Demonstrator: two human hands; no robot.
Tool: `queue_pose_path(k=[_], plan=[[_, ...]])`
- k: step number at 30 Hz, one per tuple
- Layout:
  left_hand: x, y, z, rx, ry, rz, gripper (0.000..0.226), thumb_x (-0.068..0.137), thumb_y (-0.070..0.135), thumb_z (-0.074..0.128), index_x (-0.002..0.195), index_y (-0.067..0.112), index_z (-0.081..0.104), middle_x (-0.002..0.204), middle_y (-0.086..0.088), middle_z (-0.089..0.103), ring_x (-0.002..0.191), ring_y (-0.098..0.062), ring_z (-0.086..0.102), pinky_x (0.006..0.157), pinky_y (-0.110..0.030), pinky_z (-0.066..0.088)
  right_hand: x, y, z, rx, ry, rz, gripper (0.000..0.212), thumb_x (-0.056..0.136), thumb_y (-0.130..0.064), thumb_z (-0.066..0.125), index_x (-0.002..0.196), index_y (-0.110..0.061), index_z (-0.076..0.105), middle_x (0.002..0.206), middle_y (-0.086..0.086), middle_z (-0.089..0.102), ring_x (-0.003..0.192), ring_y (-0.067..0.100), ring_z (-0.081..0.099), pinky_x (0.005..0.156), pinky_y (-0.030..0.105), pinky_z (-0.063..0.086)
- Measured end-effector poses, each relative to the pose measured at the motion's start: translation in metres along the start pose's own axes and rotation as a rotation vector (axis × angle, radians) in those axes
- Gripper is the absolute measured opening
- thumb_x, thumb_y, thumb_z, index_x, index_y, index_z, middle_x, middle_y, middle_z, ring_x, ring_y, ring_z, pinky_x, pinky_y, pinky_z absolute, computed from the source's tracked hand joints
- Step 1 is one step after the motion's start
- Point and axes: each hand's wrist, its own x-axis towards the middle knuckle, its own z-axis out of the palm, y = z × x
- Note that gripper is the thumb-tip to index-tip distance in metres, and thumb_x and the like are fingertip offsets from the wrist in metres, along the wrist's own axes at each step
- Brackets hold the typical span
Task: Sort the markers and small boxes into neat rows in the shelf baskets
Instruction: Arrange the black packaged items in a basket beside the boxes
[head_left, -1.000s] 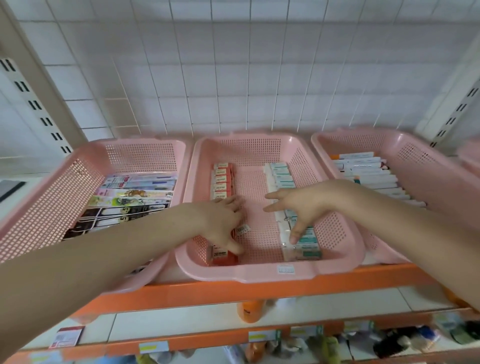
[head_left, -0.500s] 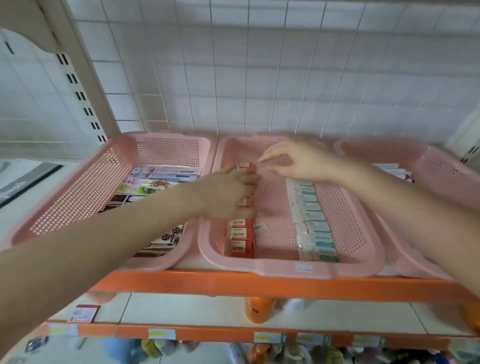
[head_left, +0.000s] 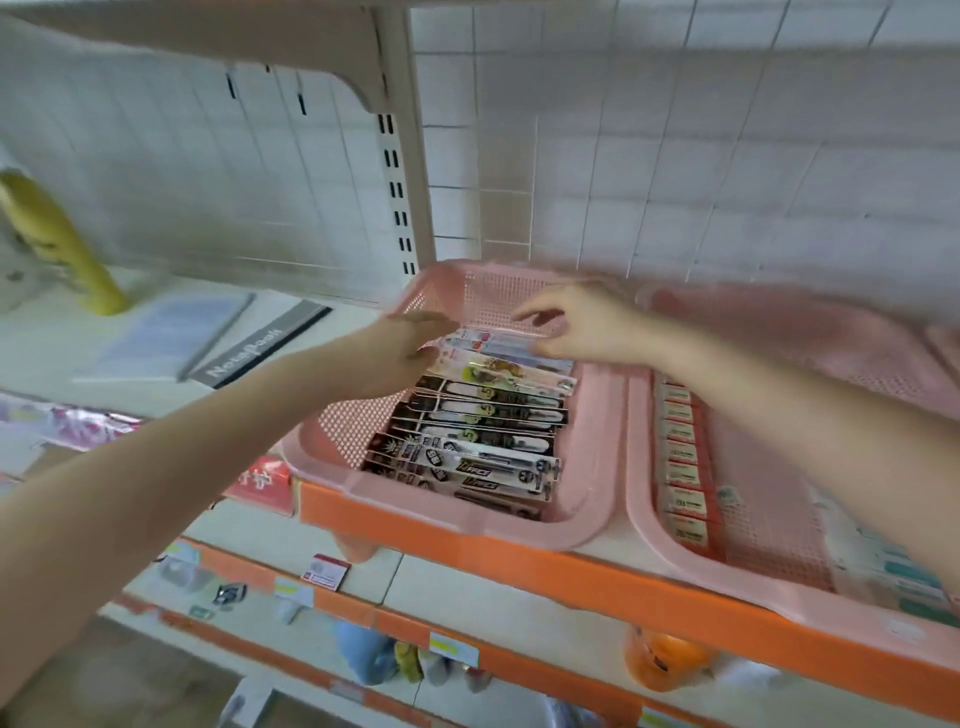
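Left hand (head_left: 395, 353) and right hand (head_left: 576, 322), fingers apart, apparently empty, moved from middle basket (head_left: 638, 483) to marker packs (head_left: 483, 426): box rows (head_left: 684, 467) judged done, markers next.

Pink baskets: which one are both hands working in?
The leftmost basket, holding long marker packs; left hand and right hand reach its far end. Its neighbour holds small boxes.

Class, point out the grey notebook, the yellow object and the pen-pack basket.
Grey notebook (head_left: 260, 345): head view, lettered cover.
Yellow object (head_left: 60, 247): head view, its middle.
Pen-pack basket (head_left: 602, 441): head view, right rim.
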Motion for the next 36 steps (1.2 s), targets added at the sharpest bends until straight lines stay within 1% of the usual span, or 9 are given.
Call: queue_pose_path(k=[6, 11, 15, 20, 23, 27, 31, 33, 36], plan=[[0.021, -0.028, 0.021, 0.121, -0.305, 0.105, 0.052, 0.100, 0.028, 0.042, 0.146, 0.009, 0.029, 0.150, -0.010, 0.034, 0.135, -0.023, 0.038, 0.115, -0.036, 0.026, 0.025, 0.005, 0.031, -0.173, -0.238, 0.201, 0.039, 0.086, -0.014, 0.065, 0.125, -0.012, 0.060, 0.123, 0.004, 0.064, 0.103, 0.012, 0.060, 0.092, 0.023, 0.045], [0.024, -0.023, 0.039, 0.269, -0.531, 0.285, 0.067, 0.100, 0.044, 0.028, 0.151, 0.012, -0.002, 0.159, -0.004, -0.006, 0.146, -0.021, 0.003, 0.119, -0.037, 0.009, 0.025, -0.008, 0.042, -0.225, -0.402, 0.250, 0.040, 0.083, -0.018, 0.070, 0.122, -0.019, 0.063, 0.113, -0.005, 0.065, 0.095, 0.011, 0.057, 0.078, 0.019, 0.038], [0.022, -0.029, 0.053, 0.290, -0.604, 0.396, 0.064, 0.102, 0.036, 0.028, 0.150, 0.012, -0.009, 0.157, -0.004, -0.016, 0.146, -0.020, -0.004, 0.119, -0.036, 0.007, 0.020, -0.019, 0.056, -0.243, -0.435, 0.290, 0.044, 0.082, -0.018, 0.071, 0.124, -0.023, 0.061, 0.114, -0.002, 0.063, 0.089, 0.009, 0.053, 0.077, 0.021, 0.041], [0.033, -0.036, 0.048, 0.297, -0.613, 0.475, 0.062, 0.102, 0.033, 0.031, 0.151, 0.013, -0.002, 0.158, -0.002, -0.011, 0.146, -0.019, 0.001, 0.118, -0.039, 0.012, 0.017, -0.020, 0.057, -0.207, -0.420, 0.366, 0.041, 0.082, -0.017, 0.071, 0.122, -0.022, 0.062, 0.101, -0.001, 0.063, 0.088, 0.013, 0.057, 0.076, 0.025, 0.046], [0.041, -0.040, 0.039, 0.209, -0.528, 0.489, 0.062, 0.101, 0.039, 0.033, 0.151, 0.014, 0.007, 0.159, -0.001, -0.003, 0.145, -0.022, 0.014, 0.117, -0.041, 0.019, 0.015, -0.019, 0.055, -0.185, -0.386, 0.406, 0.038, 0.083, -0.023, 0.071, 0.119, -0.022, 0.063, 0.106, -0.002, 0.065, 0.094, 0.013, 0.059, 0.083, 0.027, 0.048], [0.061, -0.046, 0.030, 0.262, -0.450, 0.314, 0.069, 0.100, 0.046, 0.029, 0.151, 0.008, 0.002, 0.159, -0.010, -0.001, 0.145, -0.027, 0.013, 0.117, -0.043, 0.021, 0.021, -0.010, 0.054, -0.245, -0.255, 0.474, 0.040, 0.090, -0.027, 0.060, 0.129, -0.018, 0.057, 0.127, 0.001, 0.059, 0.109, 0.017, 0.057, 0.096, 0.032, 0.044], [0.054, -0.041, 0.039, 0.413, -0.537, 0.220, 0.076, 0.097, 0.056, 0.019, 0.150, 0.005, 0.001, 0.158, -0.015, 0.000, 0.145, -0.032, 0.011, 0.117, -0.046, 0.019, 0.026, -0.010, 0.064, -0.313, -0.340, 0.487, 0.039, 0.095, -0.026, 0.051, 0.132, -0.016, 0.054, 0.124, 0.007, 0.060, 0.107, 0.024, 0.060, 0.094, 0.037, 0.048], [0.052, -0.040, 0.039, 0.430, -0.554, 0.225, 0.074, 0.097, 0.056, 0.017, 0.150, 0.005, 0.009, 0.157, -0.016, 0.008, 0.143, -0.033, 0.019, 0.115, -0.046, 0.023, 0.026, -0.011, 0.066, -0.342, -0.371, 0.469, 0.034, 0.096, -0.024, 0.048, 0.128, -0.014, 0.056, 0.117, 0.008, 0.062, 0.103, 0.025, 0.061, 0.087, 0.034, 0.049], [0.052, -0.039, 0.036, 0.434, -0.562, 0.222, 0.069, 0.098, 0.054, 0.017, 0.143, 0.004, 0.032, 0.149, -0.015, 0.032, 0.133, -0.030, 0.038, 0.109, -0.043, 0.034, 0.026, -0.007, 0.067, -0.340, -0.376, 0.459, 0.039, 0.096, -0.026, 0.049, 0.133, -0.018, 0.052, 0.128, 0.007, 0.058, 0.110, 0.024, 0.058, 0.096, 0.040, 0.047]])
